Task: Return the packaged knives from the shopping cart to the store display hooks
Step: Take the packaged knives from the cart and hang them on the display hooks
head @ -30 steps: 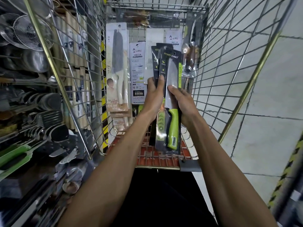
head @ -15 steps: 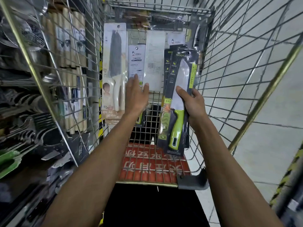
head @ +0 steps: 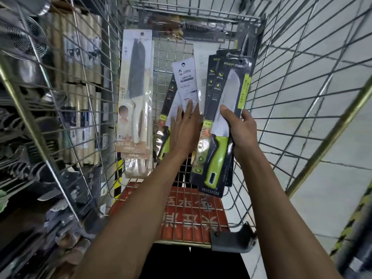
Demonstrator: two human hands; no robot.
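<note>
Store aisle, tiled floor [head: 332,158] on the right, utensil shelving [head: 24,137] on the left, wire shopping cart [head: 291,97] straight ahead and under both arms.

Right hand [head: 241,133] grips a stack of green-handled knife packs [head: 231,87] at mid-length: thumb across the front over the blade, fingers wrapped round the right edge. The stack is upright, hang-hole end up, handles down, and lifted off the cart floor.

Left hand [head: 185,133] is nearer the rest. Its fingers are straight and close together, laid flat on the lower end of a white card pack [head: 186,81]. No curl or pinch shows, and the thumb is out of sight. That pack stands nearly upright, tipped a little to the left, and overlaps another green-handled pack [head: 164,146] leaning behind it. A tall cream pack [head: 136,93] with a dark blade leans on the cart's left side, just beside the left hand. A serrated-blade pack [head: 244,47] sits in the far right corner.

Key relation: the white pack's long axis runs up and away from the left fingertips, so the hand meets it end-on at the bottom edge. My guess is that the fingers must close round an edge before any lift.

Display hooks: I can't pick them out. Probably on the shelving side, but that's a judgement. Most packs are not yet out of the cart.
</note>
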